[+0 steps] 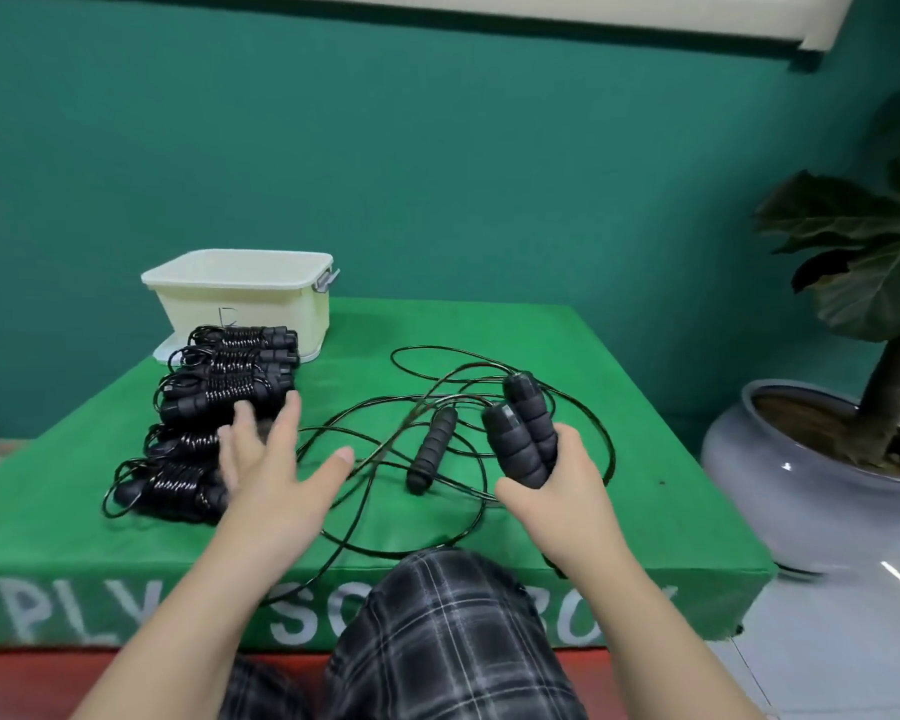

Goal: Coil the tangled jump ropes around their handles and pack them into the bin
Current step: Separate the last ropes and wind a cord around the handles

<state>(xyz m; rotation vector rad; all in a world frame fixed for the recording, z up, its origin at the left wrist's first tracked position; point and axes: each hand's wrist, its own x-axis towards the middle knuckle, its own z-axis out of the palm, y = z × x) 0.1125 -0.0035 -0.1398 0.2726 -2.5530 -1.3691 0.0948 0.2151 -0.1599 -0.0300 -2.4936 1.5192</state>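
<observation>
A checked trouser knee (437,631) hides the middle of the white lettering (74,613) on the green desk's (645,511) front edge; only "PLY", "SO" and "BO" read. The left hand (276,470) hovers open, fingers spread, covering part of the coiled ropes (219,387) at 10 o'clock. The right hand (557,491), at 2 o'clock, grips two black foam handles (520,428). A third handle (432,449) lies among the loose tangled cord (437,366). The bin (240,298) stands at 11 o'clock, bearing a faint mark, unreadable. A potted plant (853,356) is cut off right.
</observation>
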